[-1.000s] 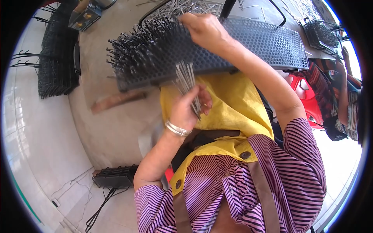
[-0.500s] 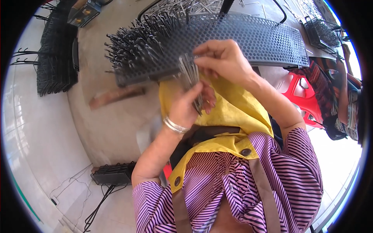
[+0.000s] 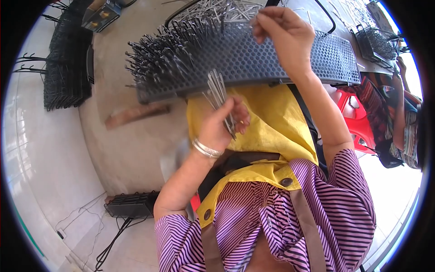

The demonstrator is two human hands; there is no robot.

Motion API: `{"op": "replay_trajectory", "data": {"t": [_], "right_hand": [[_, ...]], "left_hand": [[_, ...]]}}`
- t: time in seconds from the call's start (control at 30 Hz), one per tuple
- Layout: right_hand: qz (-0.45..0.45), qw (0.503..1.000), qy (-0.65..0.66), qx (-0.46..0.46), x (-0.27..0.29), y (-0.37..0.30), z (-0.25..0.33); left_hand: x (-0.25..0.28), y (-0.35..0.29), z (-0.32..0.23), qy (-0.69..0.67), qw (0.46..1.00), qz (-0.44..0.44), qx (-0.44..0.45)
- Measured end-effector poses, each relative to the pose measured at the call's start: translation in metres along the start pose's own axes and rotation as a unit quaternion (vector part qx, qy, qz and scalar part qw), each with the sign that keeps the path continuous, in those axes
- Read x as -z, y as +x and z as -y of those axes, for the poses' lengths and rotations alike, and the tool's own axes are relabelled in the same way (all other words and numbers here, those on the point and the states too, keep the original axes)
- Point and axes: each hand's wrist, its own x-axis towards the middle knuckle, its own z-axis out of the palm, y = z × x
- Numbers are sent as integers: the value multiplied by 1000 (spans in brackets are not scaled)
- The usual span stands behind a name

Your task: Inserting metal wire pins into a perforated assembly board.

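A bundle of thin silver metal rods (image 3: 217,92) stands up out of my left hand (image 3: 223,122), whose fingers are wrapped round it above the yellow apron. My right hand (image 3: 286,40) is raised over the right half of a dark perforated rack (image 3: 326,56). Its thumb and forefinger are pinched together; whether anything thin sits between the tips is too small to see. Many dark, hook-tipped metal rods (image 3: 165,56) stand packed in the rack's left half, away from both hands.
Loose silver strips (image 3: 217,10) lie heaped beyond the rack. Stacked black wire racks (image 3: 67,75) stand at the far left, and a brick-like block (image 3: 136,114) lies on the floor. At right are a red plastic stool (image 3: 355,120) and another person's arm (image 3: 398,111).
My right hand has moved away from the bundle, up and to the right over the rack. My left hand stays nearly in place, still holding the rods.
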Motion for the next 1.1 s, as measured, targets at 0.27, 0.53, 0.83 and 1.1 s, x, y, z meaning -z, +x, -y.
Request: {"op": "replay_trajectory", "data": {"t": [0.27,0.53,0.83,1.1], "right_hand": [[-10,983,-130,127,-29,8,-12],[118,936,-155,293,-38,17,-3],[181,885,-294,314,-42,24,-36],[195,915,-307,177,-32,-5,-24]], "left_hand": [[-1,-1,-2,31,999,-6,8],[-1,-3,-3,9,1000,0,7],[-2,-2,-3,8,1000,-7,17],[1,0,-3,15,1000,4,11]]}}
